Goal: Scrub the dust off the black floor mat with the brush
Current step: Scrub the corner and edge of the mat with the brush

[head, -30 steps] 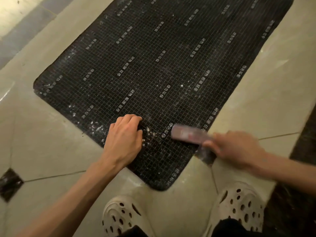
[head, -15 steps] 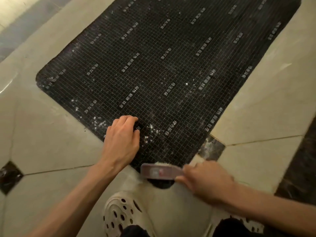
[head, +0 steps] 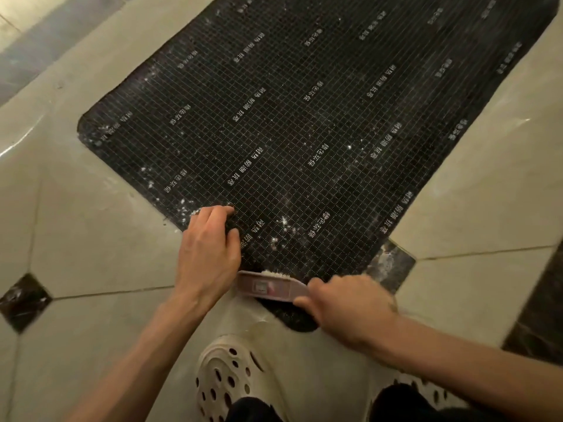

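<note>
The black floor mat (head: 304, 117) has a white grid and printed characters and lies diagonally on the tiled floor. White dust (head: 283, 229) speckles its near corner and left edge. My left hand (head: 210, 254) presses on the mat's near left edge with fingers bent at the tips. My right hand (head: 344, 306) grips the handle of a pinkish brush (head: 268, 287), whose pale bristles touch the mat's near corner. The corner tip pokes out below the brush.
Beige floor tiles (head: 91, 239) with dark diamond insets (head: 24, 300) surround the mat. My cream clog shoes (head: 234, 379) stand just below the mat's corner. A dark strip of floor (head: 542, 315) runs along the right edge.
My right hand drew the brush from the mat's right edge down to the near corner, then shifted it slightly left. My left hand stayed pressed on the mat.
</note>
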A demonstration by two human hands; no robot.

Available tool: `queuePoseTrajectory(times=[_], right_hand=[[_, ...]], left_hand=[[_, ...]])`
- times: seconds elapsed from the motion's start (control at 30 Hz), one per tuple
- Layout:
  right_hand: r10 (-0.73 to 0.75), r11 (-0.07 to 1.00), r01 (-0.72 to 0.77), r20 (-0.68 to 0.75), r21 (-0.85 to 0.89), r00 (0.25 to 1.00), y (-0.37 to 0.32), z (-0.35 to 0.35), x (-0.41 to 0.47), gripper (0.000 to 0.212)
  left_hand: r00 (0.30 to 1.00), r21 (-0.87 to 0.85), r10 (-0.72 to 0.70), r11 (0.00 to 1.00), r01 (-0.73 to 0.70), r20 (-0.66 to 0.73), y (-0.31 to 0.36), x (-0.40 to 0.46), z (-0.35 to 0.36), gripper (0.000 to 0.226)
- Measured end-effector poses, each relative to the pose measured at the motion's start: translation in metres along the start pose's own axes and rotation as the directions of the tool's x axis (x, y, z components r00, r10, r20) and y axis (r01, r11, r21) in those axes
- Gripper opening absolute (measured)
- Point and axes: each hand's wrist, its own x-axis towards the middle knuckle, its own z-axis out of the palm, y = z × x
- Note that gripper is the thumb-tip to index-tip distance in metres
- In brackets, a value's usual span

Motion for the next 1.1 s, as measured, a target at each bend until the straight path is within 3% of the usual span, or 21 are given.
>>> queuePoseTrajectory(times=[0.07,0.13,0.2,0.3,0.4,0.5,0.57,0.63,0.7,0.77,0.87,0.93,1.1], right_hand=[[0.016,0.991,-0.017,-0.01,-0.133,1.0,0.024,-0.02,0.022,0.048],[0.159,0.963,-0.167,-0.055,-0.214,0.986,0.057,-0.043,0.041,0.046],[0.242,0.962,-0.251,-0.092,-0.108,0.966,0.057,-0.04,0.049,0.051],[0.099,0.995,-0.099,0.033,-0.005,0.994,0.001,-0.013,0.025,0.049],[-0.05,0.999,0.05,0.01,-0.009,0.999,-0.006,-0.014,0.021,0.05],[0.113,0.975,-0.116,-0.023,-0.191,0.993,0.04,-0.04,0.054,0.051],[0.196,0.972,-0.205,-0.088,-0.113,0.977,0.047,-0.034,0.06,0.056],[0.152,0.986,-0.152,-0.018,-0.063,0.988,0.019,-0.015,0.043,0.054],[-0.007,0.999,0.009,0.066,-0.034,0.998,-0.01,-0.003,0.018,0.053],[-0.067,0.995,0.071,0.054,-0.069,0.996,0.002,-0.015,0.025,0.054],[0.031,0.978,-0.028,0.008,-0.205,1.0,0.049,-0.049,0.06,0.051],[0.031,0.98,-0.035,-0.025,-0.195,0.999,0.062,-0.049,0.065,0.048],[0.071,0.985,-0.066,0.022,-0.158,0.997,0.053,-0.025,0.02,0.067]], left_hand=[[1.0,-0.01,0.001,1.0,-0.001,-0.016,-0.005,-0.001,-0.001,0.031],[0.999,-0.008,-0.004,1.0,0.004,-0.033,-0.012,-0.002,-0.002,0.031],[0.998,-0.011,-0.027,1.0,0.027,-0.053,-0.018,-0.006,-0.005,0.031],[0.993,-0.037,-0.08,0.996,0.077,-0.09,-0.02,-0.007,-0.009,0.031],[0.991,-0.036,-0.089,0.996,0.085,-0.099,-0.023,-0.006,-0.01,0.031],[0.991,-0.031,-0.082,0.996,0.08,-0.104,-0.024,-0.005,-0.011,0.03],[0.99,-0.029,-0.081,0.997,0.078,-0.112,-0.025,-0.006,-0.012,0.03],[0.989,-0.038,-0.086,0.996,0.082,-0.119,-0.024,-0.009,-0.013,0.03],[0.989,-0.044,-0.095,0.995,0.091,-0.115,-0.022,-0.01,-0.013,0.032],[0.989,-0.051,-0.099,0.994,0.094,-0.108,-0.022,-0.011,-0.011,0.033],[0.989,-0.067,-0.104,0.993,0.097,-0.109,-0.02,-0.008,-0.007,0.032],[0.988,-0.07,-0.104,0.993,0.097,-0.113,-0.02,-0.008,-0.007,0.032],[0.983,-0.116,-0.14,0.985,0.126,-0.121,-0.024,-0.011,-0.012,0.033]])
